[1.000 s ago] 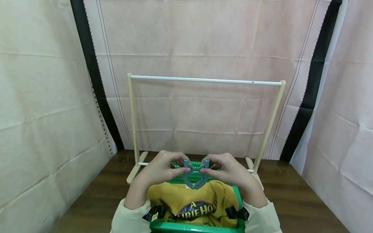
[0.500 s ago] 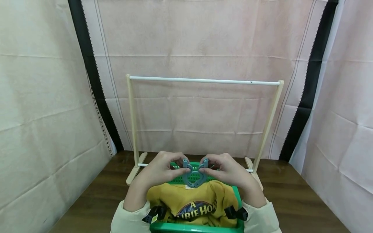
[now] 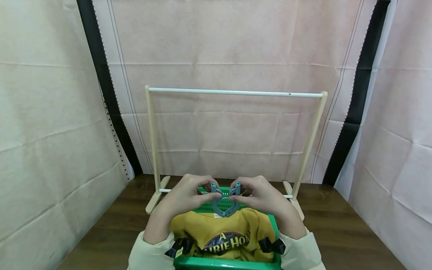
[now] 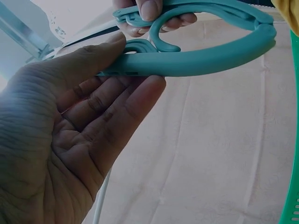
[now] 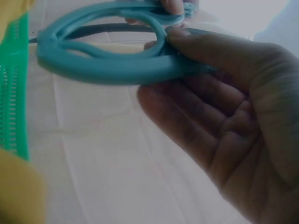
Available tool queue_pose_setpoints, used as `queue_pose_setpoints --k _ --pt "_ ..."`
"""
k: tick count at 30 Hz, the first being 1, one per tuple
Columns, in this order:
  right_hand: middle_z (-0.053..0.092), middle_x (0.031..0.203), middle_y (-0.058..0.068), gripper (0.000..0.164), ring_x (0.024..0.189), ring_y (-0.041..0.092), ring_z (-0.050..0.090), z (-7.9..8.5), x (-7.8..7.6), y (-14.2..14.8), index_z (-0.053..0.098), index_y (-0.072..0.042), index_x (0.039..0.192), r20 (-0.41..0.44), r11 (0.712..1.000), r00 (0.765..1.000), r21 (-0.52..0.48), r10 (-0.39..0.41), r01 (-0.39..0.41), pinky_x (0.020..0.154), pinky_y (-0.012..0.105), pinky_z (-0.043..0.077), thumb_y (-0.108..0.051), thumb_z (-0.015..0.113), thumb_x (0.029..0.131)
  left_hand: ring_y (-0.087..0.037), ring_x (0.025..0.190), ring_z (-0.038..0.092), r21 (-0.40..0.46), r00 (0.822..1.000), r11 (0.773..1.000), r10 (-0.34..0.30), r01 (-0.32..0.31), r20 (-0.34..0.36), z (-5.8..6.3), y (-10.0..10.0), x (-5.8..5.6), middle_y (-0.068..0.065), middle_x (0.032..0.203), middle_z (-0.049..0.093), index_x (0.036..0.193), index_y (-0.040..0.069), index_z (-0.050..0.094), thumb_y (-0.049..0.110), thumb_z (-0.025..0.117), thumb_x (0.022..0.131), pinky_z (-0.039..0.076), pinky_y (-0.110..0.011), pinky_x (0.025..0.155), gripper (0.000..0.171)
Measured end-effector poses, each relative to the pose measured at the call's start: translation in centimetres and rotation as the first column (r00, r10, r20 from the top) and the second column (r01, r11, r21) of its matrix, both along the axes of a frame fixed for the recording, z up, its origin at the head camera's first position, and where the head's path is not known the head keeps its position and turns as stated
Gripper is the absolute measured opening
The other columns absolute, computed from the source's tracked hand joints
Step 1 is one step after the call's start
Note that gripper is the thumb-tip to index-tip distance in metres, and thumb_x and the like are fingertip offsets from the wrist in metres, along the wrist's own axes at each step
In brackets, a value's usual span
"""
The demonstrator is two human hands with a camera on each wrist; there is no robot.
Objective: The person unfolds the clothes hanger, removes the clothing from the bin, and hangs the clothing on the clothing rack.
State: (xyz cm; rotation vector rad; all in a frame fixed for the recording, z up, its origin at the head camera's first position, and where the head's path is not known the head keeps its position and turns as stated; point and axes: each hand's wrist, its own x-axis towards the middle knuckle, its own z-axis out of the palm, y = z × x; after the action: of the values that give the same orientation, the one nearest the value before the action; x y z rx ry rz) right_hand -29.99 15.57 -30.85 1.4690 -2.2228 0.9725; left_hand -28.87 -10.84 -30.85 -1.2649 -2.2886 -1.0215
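Observation:
A teal plastic folding clothes hanger [image 3: 215, 207] is held above the basket, its two arms folded up from a joint at the bottom. My left hand [image 3: 189, 193] pinches one arm between thumb and fingers. The other arm is pinched by my right hand [image 3: 261, 193] in the same way. In the left wrist view the hanger [image 4: 201, 63] shows its smooth outer side and curved inner hook. Below both hands, a yellow top [image 3: 233, 223] with dark printed lettering lies bunched in a green basket [image 3: 229, 263].
Behind the basket stands a clothes rack with a white top bar [image 3: 236, 92] and pale wooden posts [image 3: 153, 138]. Everything rests on a dark wooden table [image 3: 111, 225]. Pale cloth walls [image 3: 222, 45] enclose the back and sides.
The head view has shifted very slightly. Both hands keep their grip on the hanger, which has barely moved.

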Motion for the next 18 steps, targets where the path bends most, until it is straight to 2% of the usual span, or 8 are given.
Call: queue_pose_setpoints --k 5,12,18 --pt "0.071 0.082 -0.006 0.012 0.063 0.008 0.066 0.13 0.13 -0.1 0.068 -0.016 0.101 0.009 1.0 1.0 -0.002 0.008 -0.008 0.055 0.027 0.055 -0.015 0.076 0.092 -0.003 0.078 0.066 0.003 1.0 1.0 0.005 -0.005 0.004 0.09 -0.08 0.14 0.014 0.086 0.069 0.1 0.023 0.072 0.027 0.074 0.094 0.058 -0.028 0.066 0.008" --pt "0.071 0.081 -0.01 0.013 0.062 0.004 0.063 -0.03 -0.07 0.09 0.068 -0.017 0.101 -0.047 1.0 0.999 -0.021 -0.004 0.003 0.054 0.026 0.053 -0.015 0.076 0.091 -0.003 0.078 0.065 0.021 1.0 1.0 0.004 -0.004 -0.02 0.06 -0.28 0.09 0.014 0.086 0.069 0.099 0.024 0.071 0.027 0.074 0.094 0.057 -0.029 0.064 0.007" --pt "0.07 0.08 -0.011 0.012 0.063 0.005 0.063 -0.12 -0.33 0.4 0.068 -0.018 0.1 -0.055 0.999 0.998 -0.039 -0.016 0.014 0.051 0.027 0.052 -0.016 0.077 0.091 -0.004 0.079 0.065 0.02 0.999 0.999 0.028 -0.028 -0.016 0.27 -0.81 0.27 0.014 0.086 0.069 0.099 0.024 0.071 0.028 0.074 0.094 0.057 -0.027 0.064 0.007"
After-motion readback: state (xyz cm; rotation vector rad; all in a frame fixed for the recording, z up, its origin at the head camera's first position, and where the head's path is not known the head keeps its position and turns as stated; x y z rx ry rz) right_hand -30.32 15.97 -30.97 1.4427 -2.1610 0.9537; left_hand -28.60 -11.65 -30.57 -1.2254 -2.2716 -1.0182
